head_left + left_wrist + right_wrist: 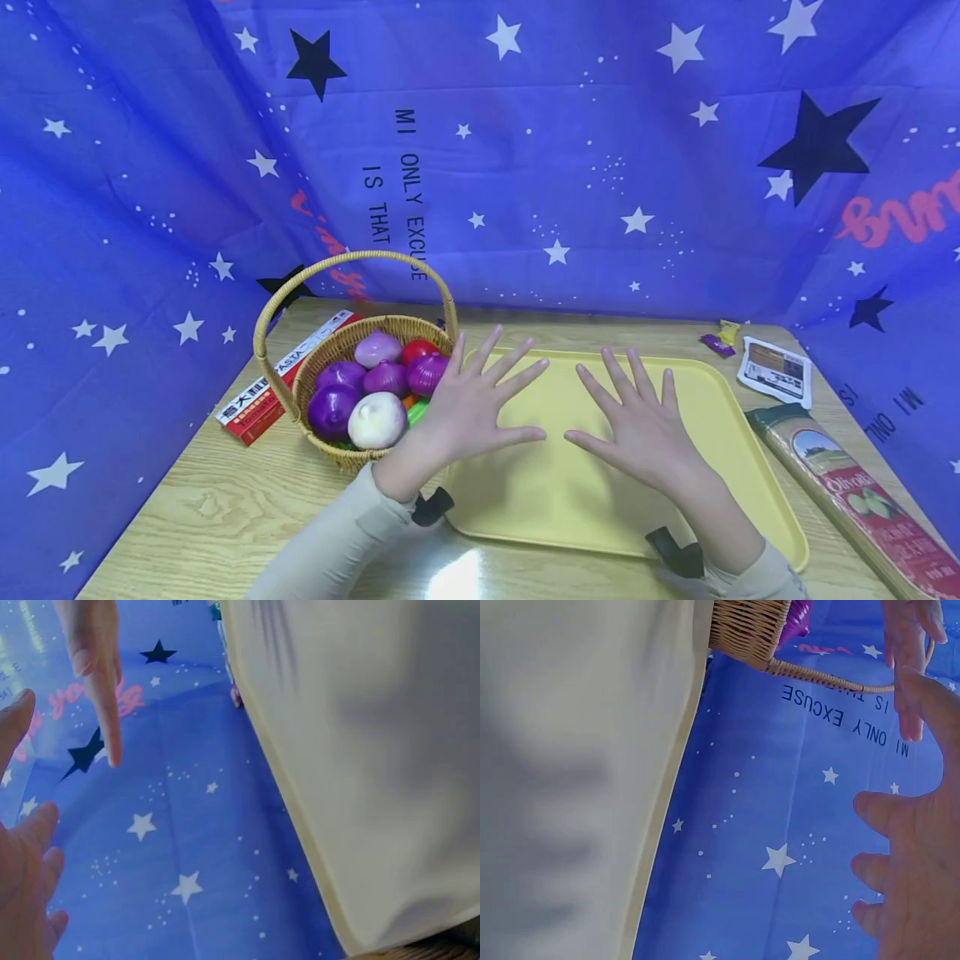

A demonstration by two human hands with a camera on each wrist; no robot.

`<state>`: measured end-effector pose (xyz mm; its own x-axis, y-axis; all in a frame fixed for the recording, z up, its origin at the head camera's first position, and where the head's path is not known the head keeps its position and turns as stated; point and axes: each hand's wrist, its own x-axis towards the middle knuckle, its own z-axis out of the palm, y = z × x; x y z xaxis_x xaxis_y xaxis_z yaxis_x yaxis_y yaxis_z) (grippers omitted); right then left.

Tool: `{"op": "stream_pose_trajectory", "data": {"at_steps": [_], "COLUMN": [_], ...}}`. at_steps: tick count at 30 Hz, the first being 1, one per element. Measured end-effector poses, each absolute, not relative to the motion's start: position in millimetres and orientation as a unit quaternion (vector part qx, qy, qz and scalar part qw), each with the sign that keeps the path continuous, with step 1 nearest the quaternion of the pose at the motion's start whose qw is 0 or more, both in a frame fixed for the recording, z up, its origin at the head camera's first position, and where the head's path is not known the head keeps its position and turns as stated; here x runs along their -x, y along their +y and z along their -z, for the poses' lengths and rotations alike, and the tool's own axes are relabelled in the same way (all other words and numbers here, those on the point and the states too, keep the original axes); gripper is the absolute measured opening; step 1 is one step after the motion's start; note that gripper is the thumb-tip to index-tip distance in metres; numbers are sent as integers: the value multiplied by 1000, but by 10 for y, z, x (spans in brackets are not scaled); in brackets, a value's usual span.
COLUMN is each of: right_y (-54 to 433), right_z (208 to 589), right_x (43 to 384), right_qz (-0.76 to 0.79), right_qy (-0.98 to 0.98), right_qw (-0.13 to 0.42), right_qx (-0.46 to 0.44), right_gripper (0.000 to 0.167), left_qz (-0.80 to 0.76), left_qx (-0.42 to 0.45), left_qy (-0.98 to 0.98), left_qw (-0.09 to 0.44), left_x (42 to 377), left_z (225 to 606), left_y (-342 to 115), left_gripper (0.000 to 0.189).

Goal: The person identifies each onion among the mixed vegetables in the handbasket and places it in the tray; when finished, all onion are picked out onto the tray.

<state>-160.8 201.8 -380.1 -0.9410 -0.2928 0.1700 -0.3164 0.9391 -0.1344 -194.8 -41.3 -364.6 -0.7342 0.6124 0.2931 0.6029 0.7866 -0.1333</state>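
Observation:
Both hands hover with fingers spread over a yellow tray. My left hand is over the tray's left part, beside a wicker basket, and holds nothing. My right hand is above the middle of the tray, also holding nothing. Inside the basket lie several purple onions, a white and purple round vegetable and a red tomato. Something orange and something green show partly behind the left hand. In the right wrist view the basket stands beyond the tray.
A red and white pasta box lies left of the basket. Right of the tray are a long Olivoilà packet, a white-edged flat packet and small purple and yellow wrapped pieces. A blue starred cloth hangs behind the wooden table.

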Motion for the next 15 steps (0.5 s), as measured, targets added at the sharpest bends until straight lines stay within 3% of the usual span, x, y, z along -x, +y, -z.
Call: {"op": "stream_pose_trajectory", "data": {"at_steps": [9,15], "right_y": [2039,2066], "right_z": [3781,3754], "right_x": [1610,1618], "right_qz": [-116,-154], "right_qy": [-976,-961], "right_qw": [60,66], "right_qx": [-172,-218], "right_gripper": [83,80], "left_qz": [21,136], "left_qx": [339,344], "left_qy": [-918,-904], "left_qw": [207,213], "left_x": [1997,1980], "left_z": [3447,3234], "left_y": [-643,-992], "left_gripper": [79,72]}}
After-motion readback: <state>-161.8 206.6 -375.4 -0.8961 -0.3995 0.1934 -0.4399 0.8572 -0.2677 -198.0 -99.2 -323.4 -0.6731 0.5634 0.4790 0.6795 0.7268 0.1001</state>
